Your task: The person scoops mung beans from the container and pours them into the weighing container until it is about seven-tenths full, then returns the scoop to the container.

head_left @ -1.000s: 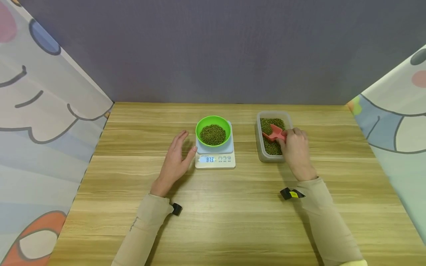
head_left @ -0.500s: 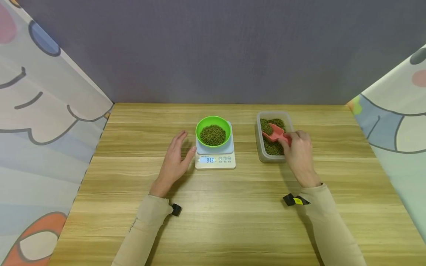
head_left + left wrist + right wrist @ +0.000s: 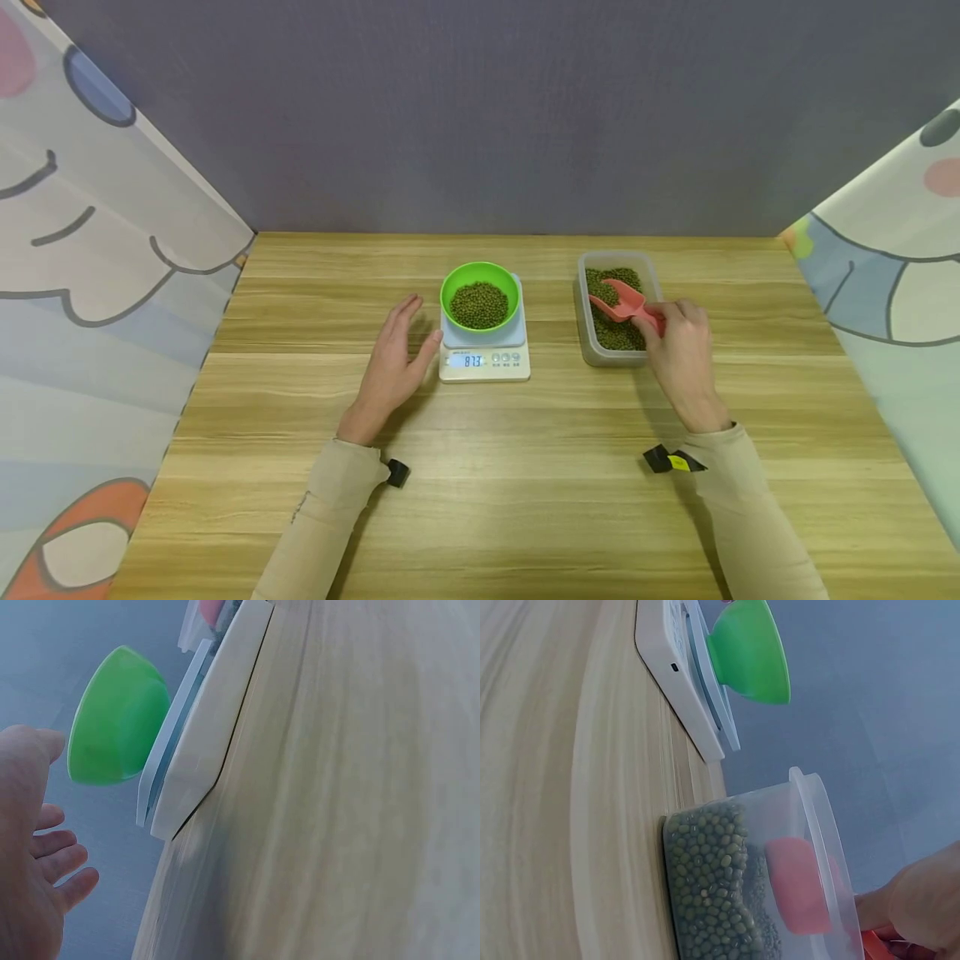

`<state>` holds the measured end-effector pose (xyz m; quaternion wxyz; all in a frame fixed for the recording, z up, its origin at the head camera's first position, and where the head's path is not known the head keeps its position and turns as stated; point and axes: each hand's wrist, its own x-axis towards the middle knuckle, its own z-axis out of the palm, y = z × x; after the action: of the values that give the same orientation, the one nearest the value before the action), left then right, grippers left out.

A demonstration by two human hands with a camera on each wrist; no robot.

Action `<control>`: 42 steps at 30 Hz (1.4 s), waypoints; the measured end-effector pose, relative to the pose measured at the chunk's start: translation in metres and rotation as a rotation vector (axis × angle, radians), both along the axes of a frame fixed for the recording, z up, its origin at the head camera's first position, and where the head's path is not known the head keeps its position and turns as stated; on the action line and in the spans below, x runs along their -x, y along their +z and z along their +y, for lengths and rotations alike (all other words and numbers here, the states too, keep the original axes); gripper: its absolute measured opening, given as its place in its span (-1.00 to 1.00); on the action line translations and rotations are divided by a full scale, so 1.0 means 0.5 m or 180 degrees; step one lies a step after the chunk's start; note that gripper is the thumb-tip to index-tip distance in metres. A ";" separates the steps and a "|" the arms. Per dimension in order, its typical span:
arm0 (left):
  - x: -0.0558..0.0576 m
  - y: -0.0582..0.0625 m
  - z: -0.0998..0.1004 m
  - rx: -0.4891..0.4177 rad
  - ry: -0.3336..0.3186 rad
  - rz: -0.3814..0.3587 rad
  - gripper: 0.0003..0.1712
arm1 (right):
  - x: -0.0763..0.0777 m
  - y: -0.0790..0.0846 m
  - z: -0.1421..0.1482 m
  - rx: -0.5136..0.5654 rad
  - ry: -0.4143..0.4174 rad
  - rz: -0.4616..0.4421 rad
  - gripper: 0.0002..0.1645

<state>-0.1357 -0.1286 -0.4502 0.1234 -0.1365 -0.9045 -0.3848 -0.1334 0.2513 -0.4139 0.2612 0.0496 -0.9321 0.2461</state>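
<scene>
The scale [image 3: 486,372] bears a green bowl [image 3: 480,271] of beans [image 3: 479,307]; just left, the left hand [image 3: 392,367], fingers spread. Right of the scale, across bare surface [image 3: 552,333], a high-walled tub [image 3: 609,358] surrounds the head of a red scoop [image 3: 628,305], pinched by the right hand [image 3: 681,358]. The surface extends broadly before the scale, ending behind it at a grey panel [image 3: 480,117].
</scene>
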 end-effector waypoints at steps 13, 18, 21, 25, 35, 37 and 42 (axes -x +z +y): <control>0.001 -0.001 0.004 0.0005 -0.0011 0.0031 -0.24 | -0.002 -0.002 0.006 0.0016 -0.0024 0.0050 -0.70; 0.001 0.000 0.005 0.0001 -0.0026 0.0039 -0.24 | -0.003 -0.002 0.010 0.0032 -0.0065 0.0085 -0.69; 0.002 0.001 0.006 0.0002 -0.0040 0.0031 -0.23 | -0.004 0.001 0.012 0.0036 -0.0075 0.0111 -0.70; 0.002 0.004 0.008 -0.0002 -0.0059 0.0017 -0.23 | -0.007 0.008 0.014 0.0053 -0.0080 0.0120 -0.71; 0.002 0.004 0.012 0.0027 -0.0078 0.0014 -0.24 | -0.013 0.035 0.012 0.0060 -0.0094 0.0206 -0.67; 0.002 0.003 0.012 0.0021 -0.0090 0.0008 -0.24 | -0.014 0.040 0.009 0.0056 -0.0085 0.0219 -0.66; 0.005 0.007 0.016 -0.0005 -0.0115 0.0051 -0.24 | -0.016 0.054 -0.003 0.0020 -0.0043 0.0249 -0.69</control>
<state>-0.1382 -0.1208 -0.4469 0.1238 -0.1557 -0.9005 -0.3866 -0.1252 0.2498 -0.3869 0.2993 0.0522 -0.9206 0.2452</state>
